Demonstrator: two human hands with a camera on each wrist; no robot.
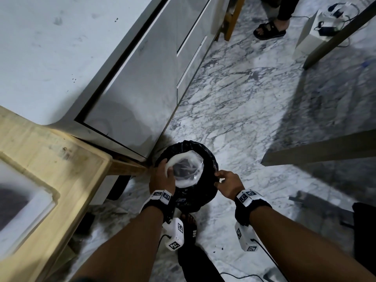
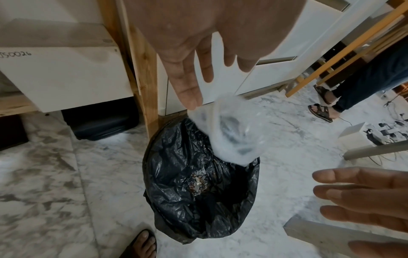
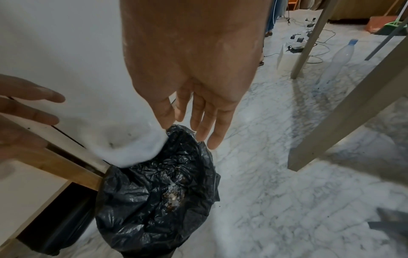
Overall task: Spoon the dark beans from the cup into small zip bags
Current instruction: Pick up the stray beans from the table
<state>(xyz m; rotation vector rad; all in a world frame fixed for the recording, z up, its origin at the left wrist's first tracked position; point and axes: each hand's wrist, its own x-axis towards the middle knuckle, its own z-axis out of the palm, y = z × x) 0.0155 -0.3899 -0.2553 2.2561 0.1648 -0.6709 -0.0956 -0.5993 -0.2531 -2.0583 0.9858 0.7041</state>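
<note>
A clear plastic cup [image 1: 184, 169] hangs tilted and blurred over a bin lined with a black bag [image 1: 207, 157]. My left hand [image 1: 162, 176] is at the cup's left rim. In the left wrist view its fingers [image 2: 189, 87] are straight, and the cup [image 2: 232, 132] sits just off their tips. I cannot tell whether they still touch it. My right hand [image 1: 225, 180] hovers with straight fingers [image 3: 198, 122] over the bin's right rim and holds nothing. Brownish scraps [image 2: 197, 183] lie at the bottom of the bag [image 3: 143, 209]. No spoon or zip bag is in view.
A wooden table corner [image 1: 61, 159] and a white cabinet [image 1: 132, 88] stand left of the bin. Grey table legs [image 1: 315, 151] cross the marble floor on the right. My sandalled foot [image 1: 189, 222] is beside the bin. Another person's feet [image 1: 268, 30], cables and a plastic bottle [image 3: 340, 59] lie farther off.
</note>
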